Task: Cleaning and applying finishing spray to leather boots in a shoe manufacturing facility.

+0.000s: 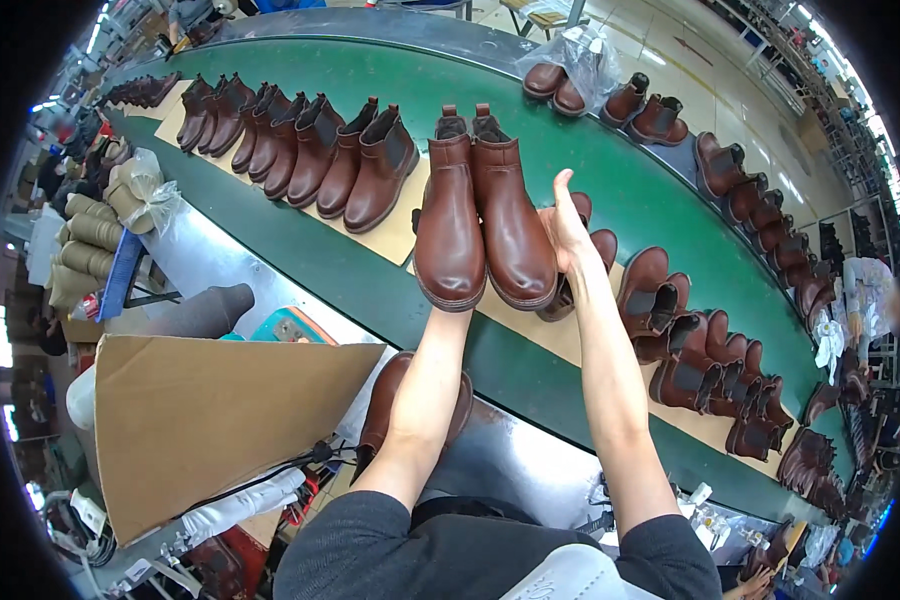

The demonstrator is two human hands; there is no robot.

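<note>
The boots (515, 225) are brown with dark grey side patches (396, 152), the belt (660, 195) is green, the cardboard (220, 430) is tan, and the basket (119, 276) is blue.

Shoe factory: boots (375, 180) along conveyor (370, 68)

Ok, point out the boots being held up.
The central pair of boots, toes toward the camera: left forearm passing behind it, right hand at its side, while the rows of boots alongside rest on boards.
</note>
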